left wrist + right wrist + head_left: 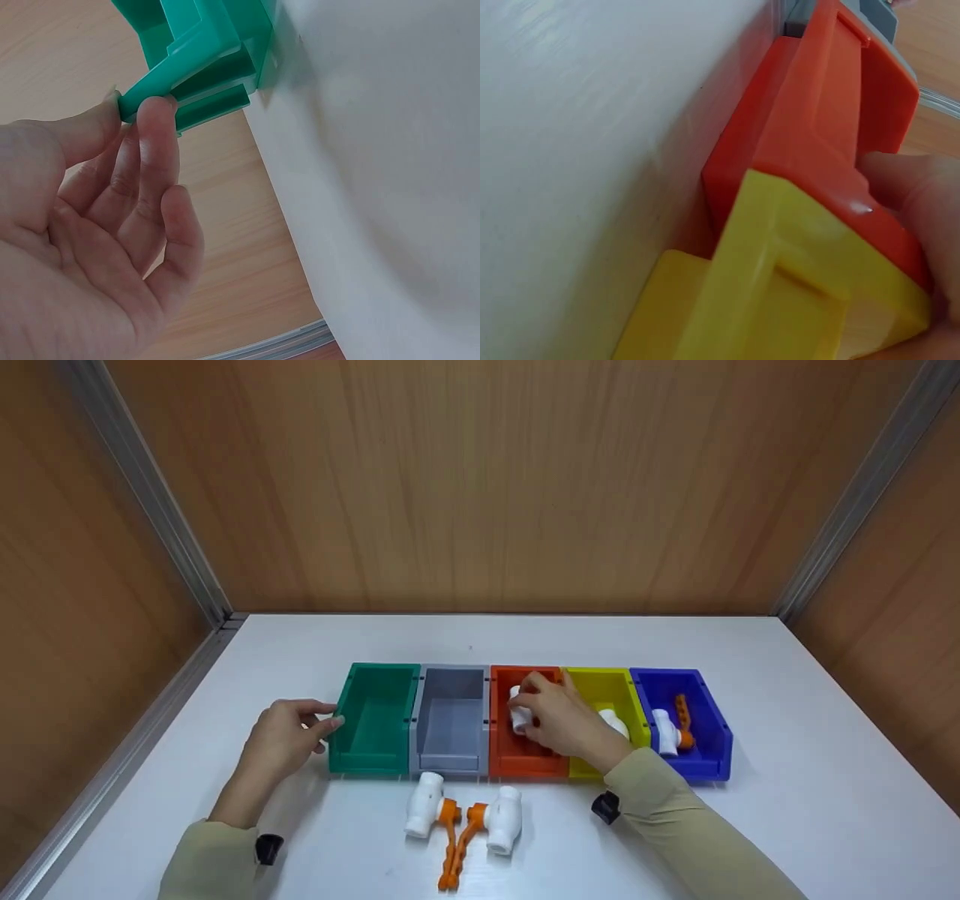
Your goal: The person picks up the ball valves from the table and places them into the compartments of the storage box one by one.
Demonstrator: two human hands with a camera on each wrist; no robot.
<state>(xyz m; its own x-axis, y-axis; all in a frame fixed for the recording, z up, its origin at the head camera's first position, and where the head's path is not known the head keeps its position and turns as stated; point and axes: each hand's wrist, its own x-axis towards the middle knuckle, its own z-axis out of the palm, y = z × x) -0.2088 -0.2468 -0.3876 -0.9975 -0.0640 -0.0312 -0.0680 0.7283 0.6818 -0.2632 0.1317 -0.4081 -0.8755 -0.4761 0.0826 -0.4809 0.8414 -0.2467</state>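
My left hand point(281, 739) pinches the left rim of the green bin point(369, 765) between thumb and fingers; the left wrist view shows the grip on the bin's edge point(206, 56). Over the red bin point(529, 767) is my right hand point(566, 720), its fingertips around a white ball valve point(517, 712) inside. Most of that valve is behind the hand. In the right wrist view the thumb point(896, 180) reaches over the red wall, and the valve is out of sight. Two white valves point(425, 806) with orange handles point(466, 844) lie on the table in front of the bins.
Between the green and red bins sits a grey bin point(452, 763). A yellow bin point(634, 697) holds a partly hidden white valve point(613, 721). At the right end, a blue bin point(694, 771) contains a valve point(665, 733) with an orange handle. Wooden walls point(495, 487) enclose the white table point(802, 780).
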